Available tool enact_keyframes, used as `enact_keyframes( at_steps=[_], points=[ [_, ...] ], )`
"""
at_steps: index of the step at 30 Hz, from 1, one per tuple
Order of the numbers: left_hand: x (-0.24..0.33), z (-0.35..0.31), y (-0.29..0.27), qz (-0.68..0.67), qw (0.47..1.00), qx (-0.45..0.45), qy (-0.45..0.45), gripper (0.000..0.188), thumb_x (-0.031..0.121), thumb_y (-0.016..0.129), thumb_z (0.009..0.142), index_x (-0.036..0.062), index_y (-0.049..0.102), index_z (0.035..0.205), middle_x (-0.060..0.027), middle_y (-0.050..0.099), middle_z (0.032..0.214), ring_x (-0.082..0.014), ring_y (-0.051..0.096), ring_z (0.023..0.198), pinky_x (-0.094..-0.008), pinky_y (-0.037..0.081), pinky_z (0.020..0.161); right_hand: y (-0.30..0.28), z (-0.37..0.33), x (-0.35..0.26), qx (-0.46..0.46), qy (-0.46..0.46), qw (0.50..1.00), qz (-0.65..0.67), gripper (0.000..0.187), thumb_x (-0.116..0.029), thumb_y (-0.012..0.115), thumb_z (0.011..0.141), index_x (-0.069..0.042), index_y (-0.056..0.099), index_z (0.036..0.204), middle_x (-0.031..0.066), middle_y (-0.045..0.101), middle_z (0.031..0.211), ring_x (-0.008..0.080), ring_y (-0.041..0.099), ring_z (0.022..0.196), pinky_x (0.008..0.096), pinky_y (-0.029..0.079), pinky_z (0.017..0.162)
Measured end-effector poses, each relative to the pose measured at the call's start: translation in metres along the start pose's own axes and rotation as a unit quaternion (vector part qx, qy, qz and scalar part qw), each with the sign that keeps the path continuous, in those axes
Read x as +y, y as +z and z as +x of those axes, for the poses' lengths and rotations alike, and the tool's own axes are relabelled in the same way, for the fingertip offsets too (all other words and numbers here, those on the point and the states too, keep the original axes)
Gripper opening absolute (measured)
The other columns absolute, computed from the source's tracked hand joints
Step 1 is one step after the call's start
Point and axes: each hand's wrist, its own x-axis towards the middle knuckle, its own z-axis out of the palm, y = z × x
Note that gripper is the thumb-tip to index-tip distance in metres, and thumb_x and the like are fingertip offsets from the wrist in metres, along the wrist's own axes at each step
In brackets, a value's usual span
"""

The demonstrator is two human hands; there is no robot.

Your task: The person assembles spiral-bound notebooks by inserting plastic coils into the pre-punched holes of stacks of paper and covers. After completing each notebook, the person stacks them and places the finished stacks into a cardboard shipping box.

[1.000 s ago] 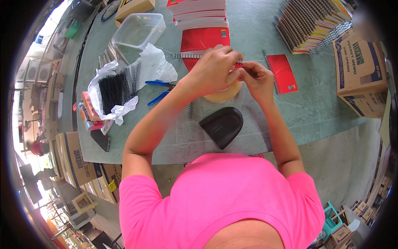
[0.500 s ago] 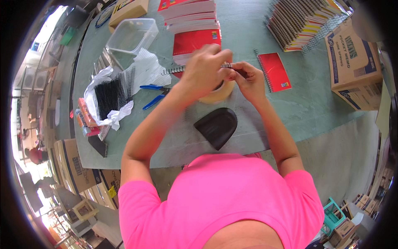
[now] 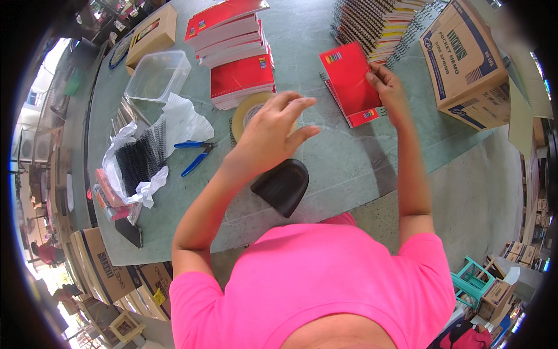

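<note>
My right hand [image 3: 388, 93] pinches the edge of a red notebook [image 3: 350, 78], thumb on its cover. This notebook is over another red spiral notebook [image 3: 363, 118] on the table, mostly hiding it; whether the two touch I cannot tell. My left hand [image 3: 273, 131] is empty, fingers apart, above a roll of tape [image 3: 245, 109] that it partly covers. Left of that hand lie blue-handled cutters [image 3: 197, 152]. A dark, round-ended object [image 3: 283, 187] lies below it, near the table edge. Beyond the tape stands a stack of red notebooks [image 3: 241, 78].
Black wire spirals [image 3: 139, 156] lie in white paper on the left, near a clear plastic box [image 3: 152, 87]. Spiral-bound notebooks [image 3: 372, 29] are piled at the far right, beside an open cardboard box [image 3: 462, 64]. A brown carton [image 3: 152, 39] stands far left.
My left hand has let go of the notebook's spiral edge and opened. My right hand has carried the notebook rightward over the one lying there. The whole view has shifted.
</note>
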Motion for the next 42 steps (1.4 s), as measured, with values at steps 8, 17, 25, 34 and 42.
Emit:
enact_keyframes(
  at_steps=[8,17,25,34,42],
  points=[
    [-0.037,-0.037,-0.004,-0.057,0.993,-0.045,-0.096,0.033,0.02,0.061,0.085,0.0024,0.056,0.111,-0.0136,0.056,0.105,-0.0258,0.058,0.09,-0.0329,0.048,0.071,-0.028,-0.003,0.097,0.047,-0.057,0.952,-0.298,0.035,-0.025,0.063,0.081,-0.005,0.063,0.11,0.0207,0.058,0.09,0.0324,0.059,0.081,0.0356,0.046,0.075],
    [-0.04,-0.045,-0.009,-0.031,0.991,-0.039,-0.125,0.026,0.016,0.062,0.084,0.004,0.06,0.107,-0.0116,0.057,0.101,-0.0212,0.057,0.08,-0.0284,0.046,0.067,-0.016,0.008,0.052,0.079,-0.075,0.916,-0.387,0.059,-0.026,0.071,0.072,0.004,0.051,0.119,0.0227,0.057,0.097,0.0354,0.057,0.09,0.0381,0.045,0.079],
    [-0.057,-0.058,-0.017,-0.03,0.994,0.002,-0.106,0.024,0.011,0.063,0.082,0.0029,0.06,0.105,-0.0122,0.059,0.091,-0.0208,0.059,0.073,-0.0287,0.047,0.065,0.015,0.095,0.102,0.341,-0.063,0.896,-0.278,0.096,-0.019,0.085,0.053,0.008,0.028,0.125,0.0307,0.043,0.109,0.0426,0.046,0.098,0.0392,0.041,0.087],
    [-0.059,-0.071,-0.019,-0.073,0.989,0.049,-0.115,0.026,0.009,0.065,0.079,0.002,0.061,0.103,-0.0129,0.06,0.087,-0.0214,0.06,0.074,-0.0301,0.049,0.065,0.008,0.113,0.1,0.315,-0.079,0.909,-0.261,0.094,-0.014,0.084,0.052,0.009,0.028,0.124,0.0316,0.042,0.111,0.0418,0.043,0.102,0.0418,0.038,0.091],
    [-0.051,-0.107,-0.047,0.019,0.985,0.104,-0.138,0.027,0.008,0.066,0.078,0.0032,0.061,0.104,-0.014,0.062,0.093,-0.0231,0.061,0.076,-0.0318,0.049,0.067,0.039,0.151,0.105,0.307,-0.019,0.914,-0.266,0.092,-0.015,0.084,0.051,0.01,0.032,0.123,0.0284,0.044,0.12,0.0433,0.04,0.108,0.0414,0.037,0.093]
  ],
)
